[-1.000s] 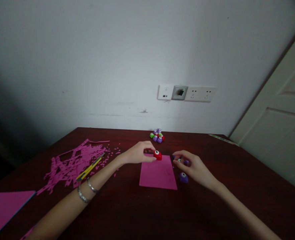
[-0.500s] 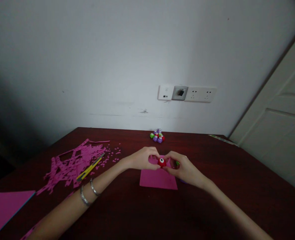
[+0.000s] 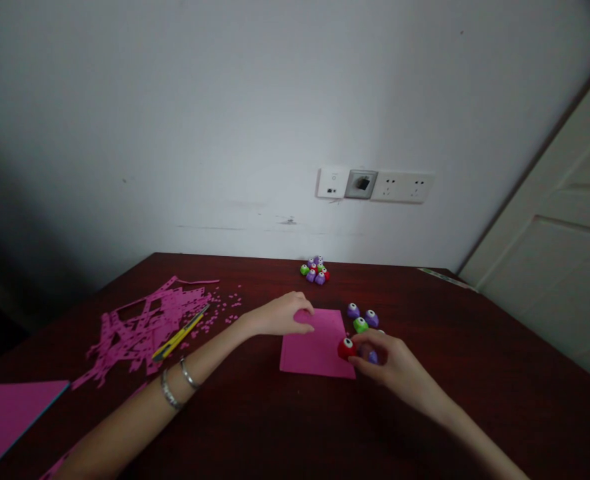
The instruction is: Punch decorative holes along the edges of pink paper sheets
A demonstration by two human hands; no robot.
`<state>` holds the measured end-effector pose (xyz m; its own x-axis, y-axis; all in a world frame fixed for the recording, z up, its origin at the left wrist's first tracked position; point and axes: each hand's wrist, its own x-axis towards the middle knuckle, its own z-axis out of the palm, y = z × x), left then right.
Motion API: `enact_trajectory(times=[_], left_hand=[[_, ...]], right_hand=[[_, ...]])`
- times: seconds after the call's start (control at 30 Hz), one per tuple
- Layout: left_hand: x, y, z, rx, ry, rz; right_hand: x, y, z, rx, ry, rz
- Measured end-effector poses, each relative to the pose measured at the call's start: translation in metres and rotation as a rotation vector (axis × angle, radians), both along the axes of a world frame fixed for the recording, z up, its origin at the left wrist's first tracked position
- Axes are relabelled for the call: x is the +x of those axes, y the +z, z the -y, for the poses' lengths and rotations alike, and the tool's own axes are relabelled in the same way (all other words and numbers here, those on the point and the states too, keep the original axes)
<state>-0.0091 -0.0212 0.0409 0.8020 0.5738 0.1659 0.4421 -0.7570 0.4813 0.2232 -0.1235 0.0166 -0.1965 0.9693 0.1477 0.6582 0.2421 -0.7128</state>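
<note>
My right hand [image 3: 392, 357] pinches a small red craft punch [image 3: 346, 348] with a white eye on it, at the right edge of a pink paper sheet [image 3: 317, 350]. My left hand [image 3: 285, 315] is over the sheet's upper left edge, thumb and fingers apart, holding nothing. Just beyond my right hand sit a green punch [image 3: 360, 325] and two purple punches [image 3: 353, 311]. Another purple punch [image 3: 373, 357] is partly hidden behind my right fingers.
A cluster of several punches [image 3: 315, 271] stands near the wall. To the left lie cut pink paper strips [image 3: 149, 323], tiny pink cut-outs [image 3: 219, 310] and a yellow utility knife [image 3: 179, 335]. A pink paper stack [image 3: 17, 420] is at the lower left, wall sockets [image 3: 399, 187] behind.
The red punch has moved right and nearer with my right hand, off the upper part of the sheet. My left hand has let go of it and stayed near the sheet's left edge.
</note>
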Motion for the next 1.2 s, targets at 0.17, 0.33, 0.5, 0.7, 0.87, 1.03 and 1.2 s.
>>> enact_trajectory(times=[0.17, 0.33, 0.5, 0.7, 0.87, 1.03, 1.2], left_hand=[[-0.004, -0.019, -0.013, 0.035, 0.139, -0.154], [-0.012, -0.035, -0.03, 0.059, 0.228, -0.199], [-0.018, -0.048, -0.042, 0.039, 0.233, -0.178], [-0.018, -0.058, -0.048, -0.012, 0.236, -0.167], [-0.017, -0.061, -0.05, -0.031, 0.222, -0.145], [-0.016, -0.062, -0.051, -0.035, 0.229, -0.108], [-0.014, -0.061, -0.048, -0.136, 0.207, -0.02]], right_hand=[[0.003, -0.017, 0.01, -0.032, -0.087, -0.003], [0.007, -0.023, 0.008, -0.021, -0.106, 0.0], [0.009, -0.025, 0.007, -0.031, -0.118, -0.012], [0.008, -0.025, 0.007, -0.051, -0.118, -0.051], [0.01, -0.027, 0.007, -0.027, -0.124, -0.057], [0.012, -0.028, 0.006, 0.009, -0.137, -0.023], [0.014, -0.03, 0.006, 0.015, -0.13, 0.014]])
